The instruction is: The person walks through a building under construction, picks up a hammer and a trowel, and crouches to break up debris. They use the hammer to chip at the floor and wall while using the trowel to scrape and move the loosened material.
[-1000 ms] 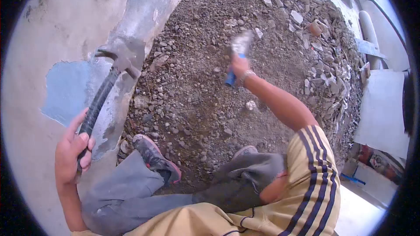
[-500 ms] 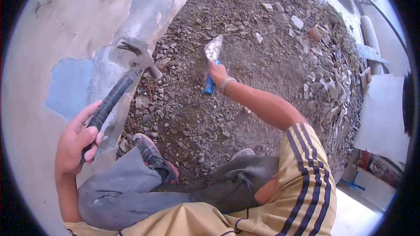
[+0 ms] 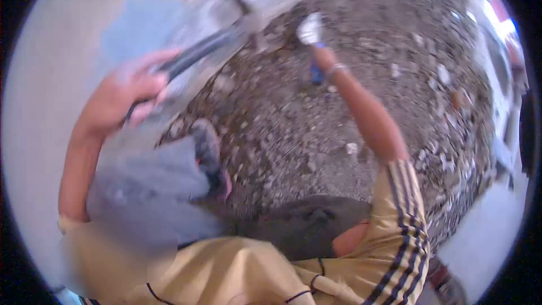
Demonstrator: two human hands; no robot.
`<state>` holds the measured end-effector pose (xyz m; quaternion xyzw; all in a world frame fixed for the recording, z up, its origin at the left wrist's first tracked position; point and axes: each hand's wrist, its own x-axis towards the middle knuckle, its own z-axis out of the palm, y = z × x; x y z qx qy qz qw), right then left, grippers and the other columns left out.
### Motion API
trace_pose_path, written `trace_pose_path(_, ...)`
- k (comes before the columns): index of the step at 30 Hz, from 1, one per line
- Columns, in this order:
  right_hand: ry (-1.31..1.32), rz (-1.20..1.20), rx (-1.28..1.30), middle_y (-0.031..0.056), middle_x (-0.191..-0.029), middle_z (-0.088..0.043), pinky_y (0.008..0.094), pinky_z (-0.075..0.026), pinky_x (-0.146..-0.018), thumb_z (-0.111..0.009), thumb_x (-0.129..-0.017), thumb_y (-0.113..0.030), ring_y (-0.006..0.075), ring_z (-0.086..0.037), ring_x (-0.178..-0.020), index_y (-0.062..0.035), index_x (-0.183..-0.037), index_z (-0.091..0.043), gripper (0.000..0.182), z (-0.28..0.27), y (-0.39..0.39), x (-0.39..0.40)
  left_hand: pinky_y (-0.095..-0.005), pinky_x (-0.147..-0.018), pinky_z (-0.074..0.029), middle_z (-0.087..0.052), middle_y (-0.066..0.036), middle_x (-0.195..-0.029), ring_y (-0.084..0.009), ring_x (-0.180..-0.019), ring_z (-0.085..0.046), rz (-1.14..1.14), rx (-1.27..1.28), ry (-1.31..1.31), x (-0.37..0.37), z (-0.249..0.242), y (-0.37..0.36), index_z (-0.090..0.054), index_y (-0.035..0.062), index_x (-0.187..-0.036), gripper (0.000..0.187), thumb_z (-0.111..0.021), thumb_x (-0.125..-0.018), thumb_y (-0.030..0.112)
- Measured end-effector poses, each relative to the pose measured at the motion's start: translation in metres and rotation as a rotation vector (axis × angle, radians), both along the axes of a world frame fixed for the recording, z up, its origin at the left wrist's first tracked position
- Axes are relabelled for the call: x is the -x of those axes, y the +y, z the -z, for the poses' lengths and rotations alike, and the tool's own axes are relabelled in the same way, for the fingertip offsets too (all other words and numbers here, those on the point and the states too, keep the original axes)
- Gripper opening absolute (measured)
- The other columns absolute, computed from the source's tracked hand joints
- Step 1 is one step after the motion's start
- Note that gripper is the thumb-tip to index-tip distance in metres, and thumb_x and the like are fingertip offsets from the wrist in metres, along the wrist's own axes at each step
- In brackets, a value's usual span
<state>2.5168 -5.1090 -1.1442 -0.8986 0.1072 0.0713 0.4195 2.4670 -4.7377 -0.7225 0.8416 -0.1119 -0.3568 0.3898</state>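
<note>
My left hand is wrapped round the dark handle of a claw hammer. The hammer's head, blurred by motion, overlaps the foot of the wall in this view. In my right hand is a trowel with a blue handle. Its pale, whitish blade points away from me over the gravel. Both hands are closed, well apart from each other.
A pale wall with a light blue patch runs along the left. Gravelly ground with broken chips spreads ahead, a reddish brick piece at its right. My shoe and bent legs are below.
The view has turned and blurred. The hammer now lies at a flatter angle, further right in the picture, and the trowel appears higher and further right. Both tools are still held.
</note>
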Motion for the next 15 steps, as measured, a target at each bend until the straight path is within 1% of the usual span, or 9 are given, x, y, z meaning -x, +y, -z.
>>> trace_pose_path(1, 0.154, 0.235, -0.409, 0.0114, -0.075, -0.067, 0.0383, -0.053, -0.052, -0.061, -0.087, -0.021, 0.0268, -0.065, -0.06, -0.004, -0.089, -0.063, 0.018, -0.001, 0.0, 0.002, -0.0175, -0.041, -0.03, -0.053, 0.002, -0.078, -0.0019, -0.046, -0.038, 0.016, 0.017, 0.027, -0.001, 0.0, -0.003, -0.04, 0.0049, -0.146, 0.061, -0.058, -0.093, 0.028)
trace_pose_path(2, 0.128, 0.395, -0.787, 0.0098, -0.067, -0.062, 0.0399, -0.051, -0.051, -0.046, -0.101, -0.031, 0.0206, -0.065, -0.058, -0.0035, -0.088, -0.061, 0.034, 0.044, -0.006, 0.005, -0.0169, -0.041, -0.029, -0.052, 0.002, -0.08, -0.0013, -0.047, -0.038, 0.002, 0.05, 0.035, -0.003, 0.005, 0.0, -0.04, 0.0033, -0.145, 0.061, -0.058, -0.093, 0.027)
trace_pose_path(4, 0.15, 0.135, -0.13, 0.0112, -0.07, -0.063, 0.0417, -0.054, -0.056, -0.05, -0.095, -0.021, 0.0272, -0.068, -0.065, -0.0029, -0.08, -0.064, 0.027, 0.024, 0.024, 0.037, -0.0164, -0.04, -0.028, -0.052, 0.002, -0.081, -0.0004, -0.048, -0.038, -0.04, 0.048, 0.05, -0.005, 0.007, -0.001, -0.039, 0.0028, -0.145, 0.061, -0.058, -0.093, 0.027)
trace_pose_path(7, -0.022, -0.445, 0.326, 0.0153, -0.082, -0.065, 0.0457, -0.055, -0.06, -0.049, -0.095, -0.024, 0.0309, -0.068, -0.071, -0.0046, -0.09, -0.061, 0.024, 0.006, 0.092, 0.085, -0.0155, -0.038, -0.027, -0.052, 0.002, -0.081, 0.0008, -0.048, -0.038, -0.074, 0.042, 0.056, -0.003, 0.009, -0.002, -0.038, 0.0025, -0.145, 0.061, -0.058, -0.094, 0.027)
trace_pose_path(8, 0.082, -0.474, 0.194, 0.017, -0.083, -0.065, 0.0459, -0.056, -0.061, -0.049, -0.094, -0.025, 0.0313, -0.069, -0.073, -0.0061, -0.095, -0.06, 0.022, -0.007, 0.113, 0.102, -0.0152, -0.037, -0.027, -0.052, 0.002, -0.081, 0.0012, -0.048, -0.038, -0.07, 0.039, 0.052, -0.003, 0.01, -0.008, -0.038, 0.0024, -0.146, 0.061, -0.058, -0.094, 0.027)
trace_pose_path(10, 0.141, -0.556, 0.056, 0.0189, -0.078, -0.067, 0.0484, -0.056, -0.067, -0.051, -0.093, -0.029, 0.0366, -0.069, -0.07, -0.0039, -0.089, -0.064, 0.029, -0.058, 0.146, 0.135, -0.0145, -0.036, -0.027, -0.052, 0.003, -0.082, 0.0017, -0.048, -0.037, -0.046, 0.03, 0.023, -0.004, 0.017, -0.014, -0.037, 0.0026, -0.146, 0.061, -0.057, -0.094, 0.027)
trace_pose_path(11, 0.215, -0.471, -0.052, 0.0209, -0.08, -0.068, 0.0475, -0.056, -0.072, -0.053, -0.091, -0.035, 0.0393, -0.069, -0.069, -0.001, -0.089, -0.066, 0.037, -0.029, 0.162, 0.146, -0.0141, -0.035, -0.027, -0.052, 0.003, -0.082, 0.0019, -0.047, -0.037, -0.036, 0.024, 0.007, -0.003, 0.018, -0.015, -0.037, 0.0026, -0.146, 0.061, -0.057, -0.095, 0.027)
trace_pose_path(13, 0.302, -0.567, -0.098, 0.0227, -0.08, -0.068, 0.0453, -0.056, -0.072, -0.054, -0.09, -0.04, 0.0393, -0.069, -0.071, 0.0034, -0.092, -0.065, 0.045, -0.054, 0.159, 0.154, -0.0135, -0.035, -0.027, -0.052, 0.003, -0.083, 0.0024, -0.047, -0.037, -0.071, 0.027, 0.017, 0.004, 0.013, -0.017, -0.037, 0.0025, -0.146, 0.06, -0.056, -0.096, 0.028)
trace_pose_path(15, 0.114, -0.468, -0.014, 0.0283, -0.095, -0.066, 0.0483, -0.054, -0.078, -0.055, -0.092, -0.044, 0.0404, -0.068, -0.088, 0.0013, -0.1, -0.062, 0.047, -0.064, 0.138, 0.159, -0.013, -0.035, -0.027, -0.052, 0.003, -0.083, 0.0029, -0.046, -0.036, -0.101, 0.01, -0.001, 0.015, 0.004, -0.014, -0.036, 0.0024, -0.146, 0.059, -0.055, -0.096, 0.028)
